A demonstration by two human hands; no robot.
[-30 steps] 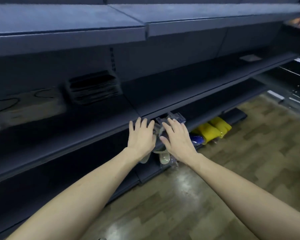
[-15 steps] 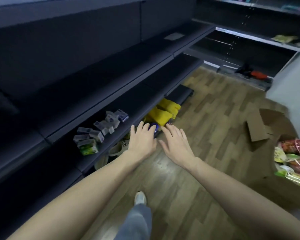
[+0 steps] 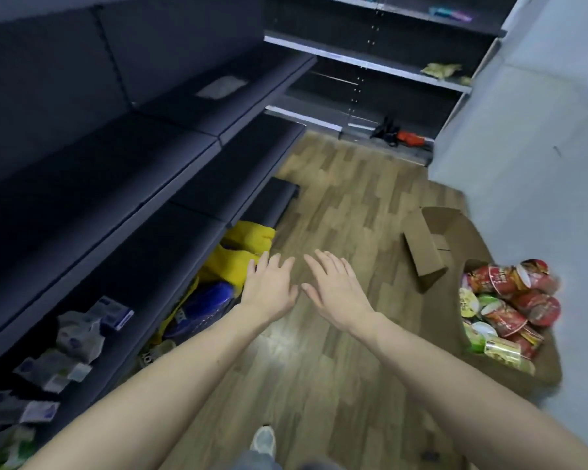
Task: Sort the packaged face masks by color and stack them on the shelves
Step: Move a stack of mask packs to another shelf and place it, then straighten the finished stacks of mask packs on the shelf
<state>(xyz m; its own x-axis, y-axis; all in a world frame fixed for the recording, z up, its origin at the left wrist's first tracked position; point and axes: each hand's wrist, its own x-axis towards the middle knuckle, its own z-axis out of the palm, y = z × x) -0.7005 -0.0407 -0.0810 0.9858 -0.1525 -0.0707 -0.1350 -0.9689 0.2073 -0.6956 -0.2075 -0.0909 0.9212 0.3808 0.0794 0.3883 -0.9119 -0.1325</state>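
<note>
Left hand (image 3: 269, 290), right hand (image 3: 336, 293): fingers spread, holding nothing, above wood-plank floor (image 3: 336, 205). Pale packaged face masks (image 3: 78, 337): loose heap on dark lower shelf (image 3: 143, 266).

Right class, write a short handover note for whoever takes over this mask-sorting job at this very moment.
Left hand and right hand: both open, empty, held out over the wooden floor.
Packaged face masks: loose, jumbled heap on the low dark shelf at left, not in either hand.
Done: no neat colour stacks visible.
Left: pick up the masks, sort by colour, stack them on the shelves.
</note>
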